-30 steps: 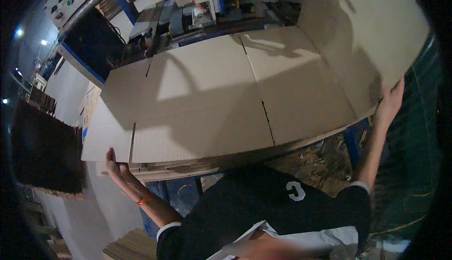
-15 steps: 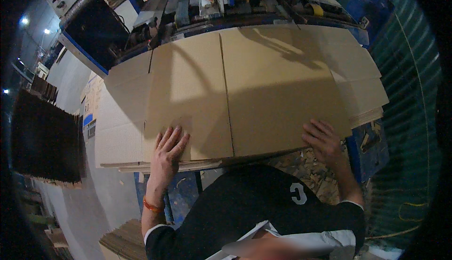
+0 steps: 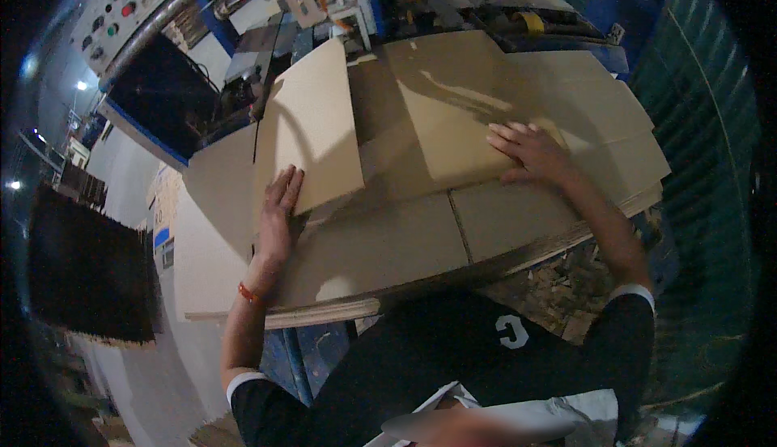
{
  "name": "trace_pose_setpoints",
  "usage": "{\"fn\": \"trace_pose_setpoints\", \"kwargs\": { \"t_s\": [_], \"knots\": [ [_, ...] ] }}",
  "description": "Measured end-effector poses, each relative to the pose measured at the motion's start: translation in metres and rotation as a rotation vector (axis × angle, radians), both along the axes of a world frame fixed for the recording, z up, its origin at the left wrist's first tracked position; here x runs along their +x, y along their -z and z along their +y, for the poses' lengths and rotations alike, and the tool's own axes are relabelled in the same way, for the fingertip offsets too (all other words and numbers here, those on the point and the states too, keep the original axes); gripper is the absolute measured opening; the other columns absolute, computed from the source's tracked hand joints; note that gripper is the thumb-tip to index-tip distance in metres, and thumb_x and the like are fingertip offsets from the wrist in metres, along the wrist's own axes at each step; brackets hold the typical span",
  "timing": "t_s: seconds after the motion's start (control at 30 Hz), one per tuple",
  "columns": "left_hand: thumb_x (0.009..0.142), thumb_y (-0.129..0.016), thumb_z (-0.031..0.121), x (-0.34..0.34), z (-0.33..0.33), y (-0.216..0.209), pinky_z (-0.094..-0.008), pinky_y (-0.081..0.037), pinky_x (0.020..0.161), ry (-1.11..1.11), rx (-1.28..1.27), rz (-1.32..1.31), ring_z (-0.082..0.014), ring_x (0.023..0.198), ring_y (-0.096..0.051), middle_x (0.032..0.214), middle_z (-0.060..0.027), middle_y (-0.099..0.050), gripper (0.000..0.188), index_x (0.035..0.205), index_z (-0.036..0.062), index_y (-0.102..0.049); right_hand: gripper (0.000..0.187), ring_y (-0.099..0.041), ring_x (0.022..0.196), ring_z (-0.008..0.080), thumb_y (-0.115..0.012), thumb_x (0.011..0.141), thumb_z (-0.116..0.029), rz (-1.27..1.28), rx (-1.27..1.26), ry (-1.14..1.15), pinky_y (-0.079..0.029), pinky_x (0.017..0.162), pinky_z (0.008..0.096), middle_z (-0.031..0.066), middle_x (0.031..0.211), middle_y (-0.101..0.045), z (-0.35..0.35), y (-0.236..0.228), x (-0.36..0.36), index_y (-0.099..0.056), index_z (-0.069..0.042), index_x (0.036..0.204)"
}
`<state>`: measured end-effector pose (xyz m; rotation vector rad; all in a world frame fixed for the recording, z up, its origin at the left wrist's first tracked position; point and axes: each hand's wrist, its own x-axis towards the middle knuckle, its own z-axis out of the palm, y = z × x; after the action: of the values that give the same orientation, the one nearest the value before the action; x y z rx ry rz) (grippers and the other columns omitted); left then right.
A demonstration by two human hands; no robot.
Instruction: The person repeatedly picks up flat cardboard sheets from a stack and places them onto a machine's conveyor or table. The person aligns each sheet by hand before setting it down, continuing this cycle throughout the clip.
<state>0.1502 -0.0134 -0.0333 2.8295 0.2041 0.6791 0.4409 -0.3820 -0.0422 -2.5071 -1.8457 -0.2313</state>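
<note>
A brown cardboard sheet [image 3: 453,115] lies on a stack of flat cardboard sheets [image 3: 388,244] in front of me, bent along its crease. Its left panel [image 3: 316,131] tilts up, with the far end close to the machine. My left hand [image 3: 278,212] has its fingers stretched out on the near left part of that panel. Farther up and to the right, my right hand [image 3: 532,154] lies on the right panel, fingers extended and thumb apart. Neither palm shows.
Beyond the stack stands a blue machine [image 3: 566,30] with rollers and a button panel [image 3: 121,10] at far left. A dark stack of cardboard [image 3: 93,265] stands on the left floor. Cardboard scraps [image 3: 558,293] lie below right, beside a green corrugated wall [image 3: 704,204].
The top sheet has moved away from me toward the machine and bent at its crease, its left panel rising. Both hands have moved forward, the right one farther, baring sheets beneath.
</note>
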Motion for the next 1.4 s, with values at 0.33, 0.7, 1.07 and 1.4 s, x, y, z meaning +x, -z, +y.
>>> {"fn": "trace_pose_setpoints", "kwargs": {
  "t_s": [0.33,0.7,1.07,1.4],
  "knots": [
    [0.074,-0.06,0.003,0.116,0.081,0.02,-0.0425,-0.036,0.099,-0.074,-0.255,-0.191,-0.0399,0.118,-0.04,0.128,-0.0246,-0.043,0.066,0.134,0.004,-0.034,0.064,-0.043,0.119,0.0337,-0.053,0.081,-0.052,-0.11,0.04,0.312,-0.035,0.097,0.0445,0.0117,0.138,-0.038,0.081,0.001,0.059,-0.039,-0.02,0.135],
    [0.083,-0.06,0.025,-0.159,0.082,0.029,-0.0389,-0.029,0.103,-1.137,0.001,-0.218,-0.0322,0.125,-0.037,0.135,-0.0218,-0.037,0.067,0.135,-0.0021,-0.028,0.08,-0.013,0.134,0.0405,-0.056,0.083,-0.049,-0.103,1.109,1.246,-0.015,0.109,0.0441,0.0312,0.142,-0.018,-0.145,0.049,-0.013,-0.029,0.006,0.134],
    [0.079,-0.061,0.044,-0.174,0.054,0.034,-0.0415,-0.033,0.1,-1.494,-0.297,-0.322,-0.0305,0.121,-0.04,0.131,-0.0204,-0.041,0.076,0.13,-0.0054,-0.036,0.053,-0.043,0.117,0.0259,-0.061,0.081,-0.013,0.227,1.868,0.756,-0.035,0.095,0.034,0.0182,0.125,-0.046,-0.185,0.041,0.021,-0.04,0.008,0.124],
    [0.084,-0.057,0.026,-0.171,0.034,0.021,-0.041,-0.038,0.095,-1.04,-0.744,-1.006,-0.0296,0.108,-0.049,0.124,-0.0206,-0.045,0.048,0.118,-0.0068,-0.047,0.043,-0.055,0.101,0.023,-0.056,0.079,-0.003,0.323,1.496,0.794,-0.042,0.087,0.0328,0.0142,0.114,-0.056,-0.194,-0.123,0.032,-0.044,0.005,0.119]
  ]
}}
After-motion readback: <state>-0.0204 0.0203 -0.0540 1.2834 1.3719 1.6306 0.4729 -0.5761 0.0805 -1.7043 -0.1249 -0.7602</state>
